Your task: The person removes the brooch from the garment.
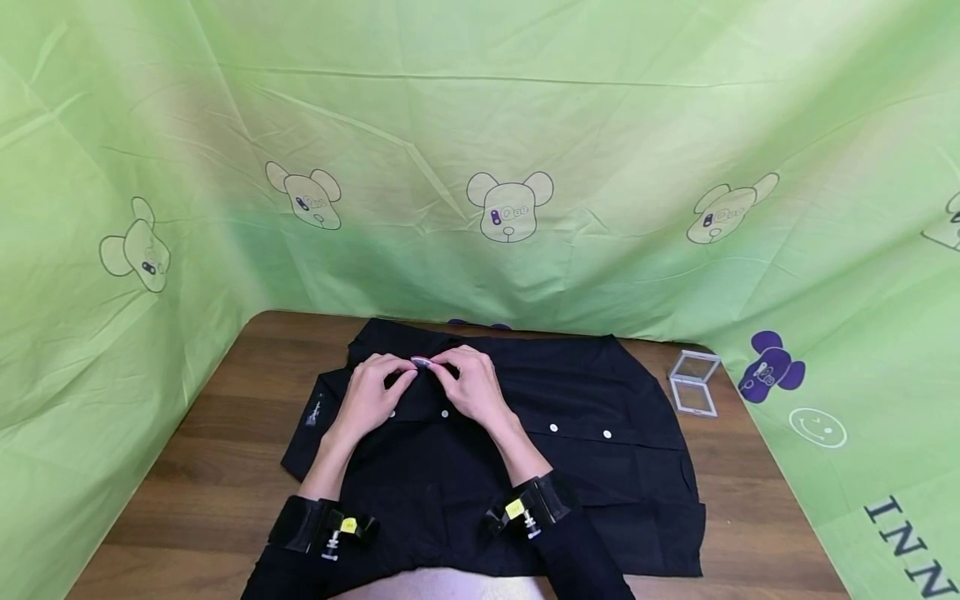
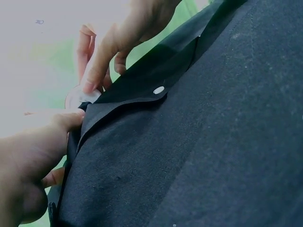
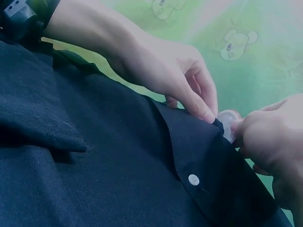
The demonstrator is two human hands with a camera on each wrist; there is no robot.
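A black button-up shirt (image 1: 607,475) lies spread over the wooden table, with white buttons (image 1: 553,427) along its front. Near its far left part, both hands meet at a small round badge (image 1: 422,362). My right hand (image 1: 472,387) pinches the badge (image 3: 229,119) between thumb and fingers, the thumb on its pale side. My left hand (image 1: 371,392) pinches a raised edge of the shirt's cloth right beside it; in the left wrist view, that cloth touches the badge (image 2: 72,98). Whether a pin passes through the cloth cannot be made out.
On the right of the wooden table (image 1: 750,500) stands an opened, clear hinged case (image 1: 693,382) with grey edges. A green printed curtain (image 1: 510,283) hangs around the table's back and sides. White lettering (image 1: 313,412) marks the shirt's left end.
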